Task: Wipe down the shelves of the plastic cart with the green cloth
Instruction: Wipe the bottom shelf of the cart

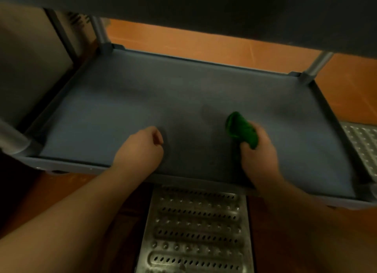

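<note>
Green, soft bunched cloth point(241, 130), light and limp, pinched in curled right hand point(258, 156) at four o'clock on grey-blue plastic cart shelf point(122, 101). Left hand point(140, 148) loosely fisted, holding nothing, at seven o'clock. Probably best gripped wadded in palm, pressed flat.

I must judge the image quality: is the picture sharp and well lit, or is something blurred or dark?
Head view: dim overall, the upper shelf a dark mass; right hand and green cloth smeared by motion blur; left hand sharper; wide-angle lens bends the lower shelf edges.

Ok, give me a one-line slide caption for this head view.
Right hand grips green cloth on the cart's lower shelf; left hand curled beside it.
</note>
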The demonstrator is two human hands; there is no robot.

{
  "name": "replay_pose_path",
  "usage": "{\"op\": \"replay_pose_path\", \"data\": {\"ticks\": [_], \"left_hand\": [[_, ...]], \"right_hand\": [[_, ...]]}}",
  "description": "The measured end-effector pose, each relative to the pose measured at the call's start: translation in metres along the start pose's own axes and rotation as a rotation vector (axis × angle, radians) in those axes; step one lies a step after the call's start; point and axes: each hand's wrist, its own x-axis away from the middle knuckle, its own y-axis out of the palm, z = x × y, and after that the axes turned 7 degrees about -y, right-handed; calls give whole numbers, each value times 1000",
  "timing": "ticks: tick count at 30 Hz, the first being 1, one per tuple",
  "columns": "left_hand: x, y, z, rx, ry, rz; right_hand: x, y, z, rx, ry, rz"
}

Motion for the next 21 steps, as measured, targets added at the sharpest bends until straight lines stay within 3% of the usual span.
{"op": "replay_pose_path", "data": {"ticks": [8,17,21], "left_hand": [[-2,-51,-58,-16,-61,45],[15,-106,-113,31,-100,237],[26,-112,-126,60,-155,357]], "right_hand": [[60,136,-85,-207,-109,-77],[77,228,-181,-329,-145,-374],[75,235,-194,-645,25,-454]]}}
